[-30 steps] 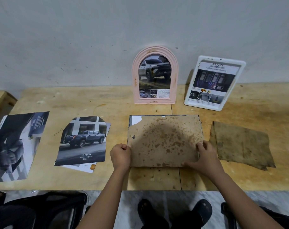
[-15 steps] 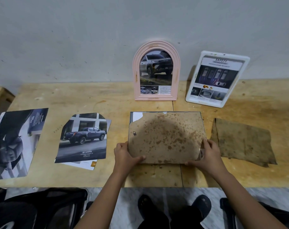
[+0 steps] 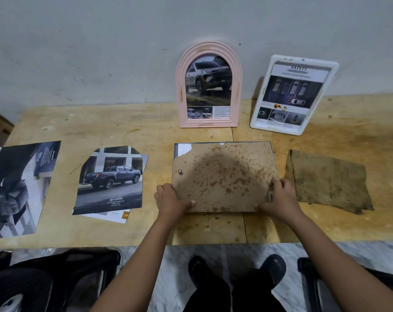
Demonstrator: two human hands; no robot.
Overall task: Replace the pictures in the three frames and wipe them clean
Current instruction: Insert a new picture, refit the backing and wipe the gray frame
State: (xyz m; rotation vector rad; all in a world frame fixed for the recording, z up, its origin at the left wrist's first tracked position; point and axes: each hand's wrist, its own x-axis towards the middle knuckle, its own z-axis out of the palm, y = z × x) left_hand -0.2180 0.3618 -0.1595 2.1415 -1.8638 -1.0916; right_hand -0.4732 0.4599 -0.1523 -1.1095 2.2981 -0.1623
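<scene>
A rectangular frame lies face down on the wooden table, its stained brown backing board point(image 3: 224, 174) facing up, with a torn top-left corner showing white paper. My left hand point(image 3: 170, 201) grips its near left corner, thumb on top of the board. My right hand point(image 3: 278, 199) grips the near right corner. A pink arched frame point(image 3: 209, 85) with a truck picture and a white frame point(image 3: 293, 95) with a "Safety" page lean against the wall behind. A brown cloth point(image 3: 328, 181) lies to the right of the board.
Loose pictures lie to the left: an arch-cut truck print point(image 3: 111, 181) over another sheet, and a dark brochure page point(image 3: 18, 188) at the table's left edge. A black bag point(image 3: 49, 280) sits on the floor below. My feet point(image 3: 236, 269) stand by the table's front edge.
My left thumb has come up onto the backing board at its near left corner. My right hand has shifted along the right corner. The view has tilted slightly upward.
</scene>
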